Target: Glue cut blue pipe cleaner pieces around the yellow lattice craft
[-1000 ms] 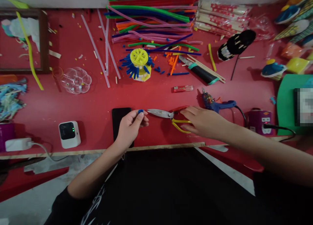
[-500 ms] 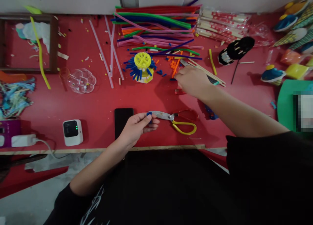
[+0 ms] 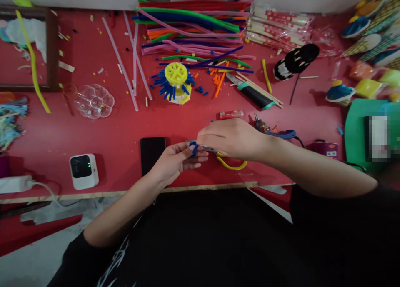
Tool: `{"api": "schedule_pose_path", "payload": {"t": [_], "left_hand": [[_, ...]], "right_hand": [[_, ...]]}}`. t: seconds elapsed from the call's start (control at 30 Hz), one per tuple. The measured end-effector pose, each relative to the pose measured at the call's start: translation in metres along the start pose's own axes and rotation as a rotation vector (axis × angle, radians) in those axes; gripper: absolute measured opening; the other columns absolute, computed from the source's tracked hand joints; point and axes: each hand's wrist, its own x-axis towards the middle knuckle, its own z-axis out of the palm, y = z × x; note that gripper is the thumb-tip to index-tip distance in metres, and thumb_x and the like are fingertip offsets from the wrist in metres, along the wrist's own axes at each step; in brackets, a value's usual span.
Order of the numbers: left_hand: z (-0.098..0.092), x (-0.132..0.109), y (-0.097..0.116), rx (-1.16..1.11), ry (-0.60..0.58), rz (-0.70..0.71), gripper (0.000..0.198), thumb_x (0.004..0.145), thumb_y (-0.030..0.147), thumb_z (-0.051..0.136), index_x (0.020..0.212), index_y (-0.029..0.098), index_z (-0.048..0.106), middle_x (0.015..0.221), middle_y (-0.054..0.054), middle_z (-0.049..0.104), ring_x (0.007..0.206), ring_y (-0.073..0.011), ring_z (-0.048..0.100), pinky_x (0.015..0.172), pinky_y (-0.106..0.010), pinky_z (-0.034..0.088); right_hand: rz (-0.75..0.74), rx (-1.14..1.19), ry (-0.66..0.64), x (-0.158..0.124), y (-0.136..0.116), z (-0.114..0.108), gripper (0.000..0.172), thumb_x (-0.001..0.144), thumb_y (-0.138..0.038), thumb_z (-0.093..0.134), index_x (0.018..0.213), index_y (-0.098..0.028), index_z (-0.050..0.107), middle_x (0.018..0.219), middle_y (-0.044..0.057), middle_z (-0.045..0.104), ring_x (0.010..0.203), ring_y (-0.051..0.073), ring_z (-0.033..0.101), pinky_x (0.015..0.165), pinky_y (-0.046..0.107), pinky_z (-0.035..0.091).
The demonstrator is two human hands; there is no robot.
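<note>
My left hand point(image 3: 175, 160) is closed in a pinch on short blue stick pieces point(image 3: 193, 147) just above the red table's point(image 3: 125, 124) near edge. My right hand point(image 3: 233, 138) hovers beside it, fingers curled with the tips meeting the same blue pieces; whatever those tips hold is hidden. Under the right hand lie scissors point(image 3: 233, 166) with a yellow handle loop and a steel blade pointing left. Farther back stands a yellow wheel-shaped model point(image 3: 175, 79) bristling with blue stick pieces, with loose blue and orange bits point(image 3: 218, 81) next to it.
A black phone point(image 3: 152, 153) lies left of my hands and a white device point(image 3: 83, 170) farther left. A blue glue gun point(image 3: 276, 132), a red lighter point(image 3: 231, 114) and a utility knife point(image 3: 253, 94) sit to the right. Coloured stems point(image 3: 193, 24) are piled at the back, and a clear tray point(image 3: 93, 100) sits back left.
My right hand left the scissors, reached back to the loose bits by the yellow model, then returned to meet my left hand. The left hand stayed put with its blue pieces.
</note>
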Motion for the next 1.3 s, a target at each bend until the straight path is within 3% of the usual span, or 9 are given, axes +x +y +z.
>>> {"api": "schedule_pose_path", "payload": {"t": [0.23,0.37,0.5,0.6,0.73,0.93,1.07,1.3], "left_hand": [[-0.001,-0.001,-0.003,0.053,-0.061,-0.011,0.01,0.094,0.019,0.063,0.093,0.014,0.071,0.087,-0.01,0.081,0.079,-0.0169,0.079,0.069,-0.023,0.062],[0.0,-0.001,-0.006,0.083,-0.058,0.019,0.01,0.089,0.024,0.07,0.087,0.014,0.071,0.08,-0.007,0.079,0.074,-0.0152,0.077,0.069,-0.024,0.062],[-0.002,0.0,-0.008,0.096,-0.059,0.089,0.021,0.082,0.03,0.078,0.073,0.015,0.067,0.071,-0.001,0.072,0.063,-0.0105,0.07,0.066,-0.024,0.061],[-0.004,0.0,-0.009,0.119,-0.064,0.118,0.025,0.078,0.036,0.081,0.078,0.015,0.068,0.077,-0.001,0.072,0.066,-0.0107,0.068,0.066,-0.025,0.06],[-0.004,0.002,-0.01,0.082,-0.044,0.149,0.028,0.074,0.038,0.084,0.083,0.016,0.07,0.08,0.0,0.071,0.067,-0.0083,0.064,0.067,-0.022,0.058],[0.001,0.005,-0.012,-0.003,-0.026,0.167,0.033,0.066,0.038,0.089,0.079,0.015,0.069,0.07,0.003,0.066,0.066,-0.0084,0.061,0.068,-0.025,0.058],[0.0,0.006,-0.01,-0.009,-0.035,0.22,0.032,0.065,0.039,0.089,0.077,0.016,0.07,0.063,0.005,0.063,0.059,-0.0076,0.059,0.069,-0.025,0.056],[0.002,0.007,-0.012,0.006,-0.079,0.264,0.024,0.072,0.035,0.084,0.08,0.016,0.072,0.078,-0.002,0.073,0.075,-0.0127,0.068,0.074,-0.027,0.056]], "right_hand": [[-0.045,-0.06,0.07,-0.001,0.0,0.008,0.035,0.104,-0.018,0.037,0.093,-0.016,0.07,0.092,0.005,0.072,0.081,0.016,0.059,0.066,0.028,0.041],[-0.025,-0.031,0.057,-0.001,-0.006,0.007,0.038,0.104,-0.017,0.033,0.095,-0.017,0.07,0.098,0.005,0.074,0.085,0.017,0.063,0.07,0.029,0.046],[0.03,0.053,0.073,-0.002,-0.013,0.003,0.039,0.102,-0.014,0.031,0.11,-0.015,0.069,0.113,0.01,0.072,0.097,0.02,0.067,0.082,0.031,0.053],[0.048,0.098,0.107,-0.002,-0.016,0.004,0.033,0.102,-0.026,0.043,0.119,-0.008,0.066,0.12,0.016,0.069,0.104,0.024,0.067,0.091,0.036,0.055],[0.079,0.075,0.094,-0.001,-0.02,0.016,0.049,0.095,-0.043,0.06,0.125,-0.004,0.061,0.128,0.023,0.065,0.106,0.031,0.067,0.09,0.046,0.058],[0.094,0.001,0.131,0.004,-0.026,0.034,0.031,0.1,-0.027,0.053,0.119,-0.005,0.063,0.123,0.021,0.066,0.106,0.029,0.066,0.092,0.045,0.058],[0.073,0.012,0.186,0.007,-0.025,0.037,0.031,0.101,-0.023,0.047,0.119,-0.003,0.062,0.119,0.022,0.067,0.106,0.029,0.066,0.093,0.047,0.058],[0.058,0.0,0.239,0.006,-0.027,0.042,0.034,0.102,-0.024,0.045,0.124,-0.003,0.061,0.121,0.021,0.068,0.114,0.029,0.064,0.099,0.048,0.057]]}}
